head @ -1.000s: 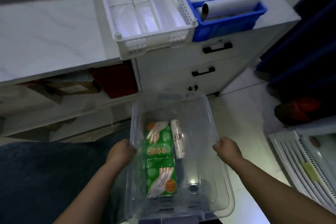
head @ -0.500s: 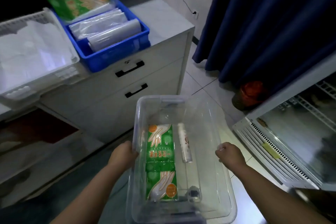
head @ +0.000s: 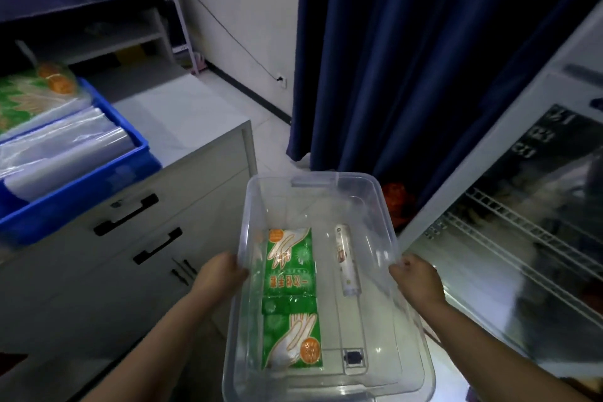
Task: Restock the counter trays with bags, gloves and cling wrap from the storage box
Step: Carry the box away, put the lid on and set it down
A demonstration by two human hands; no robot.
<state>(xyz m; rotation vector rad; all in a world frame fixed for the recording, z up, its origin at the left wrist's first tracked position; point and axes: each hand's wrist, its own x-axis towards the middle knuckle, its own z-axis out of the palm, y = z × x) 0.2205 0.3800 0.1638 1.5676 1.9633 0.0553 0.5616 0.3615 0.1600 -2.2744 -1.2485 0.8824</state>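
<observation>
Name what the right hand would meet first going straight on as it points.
The storage box wall, whose rim the right hand grips; beyond it, likely the cling wrap roll, depth unclear.

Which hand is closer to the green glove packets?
Left. The left hand grips the box rim just beside the glove packets; the right hand grips the far rim, past the roll.

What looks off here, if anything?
Nothing spilled or damaged. One oddity: the blue tray seems to jut past the counter front, over the drawers. Left hand and right hand grip the box by its sides; glove packs and roll lie flat inside.
</observation>
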